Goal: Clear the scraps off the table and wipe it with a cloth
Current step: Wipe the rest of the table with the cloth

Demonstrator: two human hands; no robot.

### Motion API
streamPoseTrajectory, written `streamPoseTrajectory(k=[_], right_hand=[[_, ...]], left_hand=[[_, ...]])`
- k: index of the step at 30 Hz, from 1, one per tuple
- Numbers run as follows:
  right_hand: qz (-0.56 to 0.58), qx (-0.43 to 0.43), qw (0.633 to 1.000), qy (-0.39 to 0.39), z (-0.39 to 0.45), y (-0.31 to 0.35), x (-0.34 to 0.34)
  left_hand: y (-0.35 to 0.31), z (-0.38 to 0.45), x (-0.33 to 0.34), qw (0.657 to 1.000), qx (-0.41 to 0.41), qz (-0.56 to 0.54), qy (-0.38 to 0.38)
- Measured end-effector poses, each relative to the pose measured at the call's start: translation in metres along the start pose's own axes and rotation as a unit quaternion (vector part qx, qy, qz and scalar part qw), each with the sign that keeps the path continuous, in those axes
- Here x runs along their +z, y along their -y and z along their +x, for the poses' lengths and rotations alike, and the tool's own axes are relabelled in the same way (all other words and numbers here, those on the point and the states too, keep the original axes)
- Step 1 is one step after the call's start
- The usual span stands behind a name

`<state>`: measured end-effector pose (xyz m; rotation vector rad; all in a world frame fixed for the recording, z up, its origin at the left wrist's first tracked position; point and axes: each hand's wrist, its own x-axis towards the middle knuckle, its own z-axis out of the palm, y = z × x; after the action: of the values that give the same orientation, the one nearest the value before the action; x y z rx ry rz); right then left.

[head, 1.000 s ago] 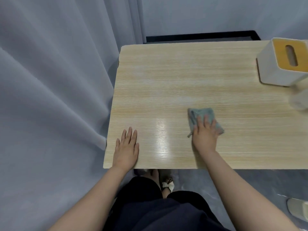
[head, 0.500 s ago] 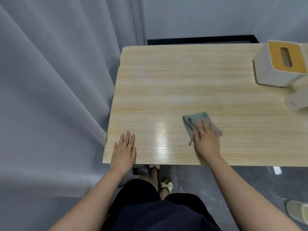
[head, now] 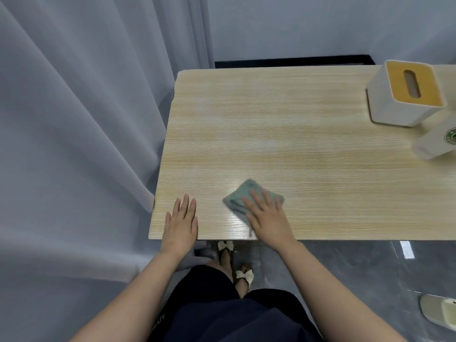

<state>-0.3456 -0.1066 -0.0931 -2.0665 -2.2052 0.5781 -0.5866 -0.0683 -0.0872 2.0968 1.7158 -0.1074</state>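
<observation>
Head view: right hand lies flat and open, pressing the cloth near the surface front edge; left hand flat, empty; cloth looks soft, light, best pinched at a fold

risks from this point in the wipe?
1. The cloth lies near the table's front edge under the flat right hand; a stroke toward the body could drag it off.
2. A wide sweep right could knock the white cup or tissue box.
</observation>
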Motion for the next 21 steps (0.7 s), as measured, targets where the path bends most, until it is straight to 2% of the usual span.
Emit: streamPoseTrajectory(k=[3, 7, 9, 12, 14, 16, 17, 18, 21], right_hand=[[0.029, 0.138, 0.989, -0.046, -0.014, -0.042, -0.015], [0.011, 0.247, 0.967, -0.065, -0.021, -0.044, -0.01], [-0.023, 0.198, 0.978, -0.055, -0.016, -0.015, -0.005], [-0.048, -0.006, 0.999, -0.008, -0.012, 0.04, 0.008], [-0.049, -0.074, 0.995, 0.037, -0.012, 0.055, 0.018], [-0.057, -0.097, 0.991, 0.077, -0.016, 0.044, 0.019], [-0.048, -0.095, 0.992, 0.065, -0.018, 0.031, 0.018], [-0.032, -0.073, 0.996, 0.049, -0.022, 0.018, 0.012], [-0.001, 0.065, 0.997, -0.028, -0.041, -0.03, 0.002]], left_hand=[[0.0, -0.001, 0.001, 1.0, 0.004, -0.009, -0.004], [0.001, -0.002, 0.002, 1.0, 0.004, -0.017, -0.007], [0.001, -0.004, 0.003, 1.0, 0.002, -0.011, -0.005], [0.0, -0.009, 0.005, 1.0, -0.002, -0.012, 0.0], [0.001, -0.013, 0.006, 1.0, 0.002, -0.012, 0.0], [0.002, -0.016, 0.007, 1.0, 0.007, -0.014, 0.001], [0.003, -0.017, 0.008, 1.0, 0.009, -0.015, 0.003], [0.004, -0.017, 0.008, 1.0, 0.01, -0.015, 0.004], [0.005, -0.017, 0.009, 1.0, 0.011, -0.021, 0.003]])
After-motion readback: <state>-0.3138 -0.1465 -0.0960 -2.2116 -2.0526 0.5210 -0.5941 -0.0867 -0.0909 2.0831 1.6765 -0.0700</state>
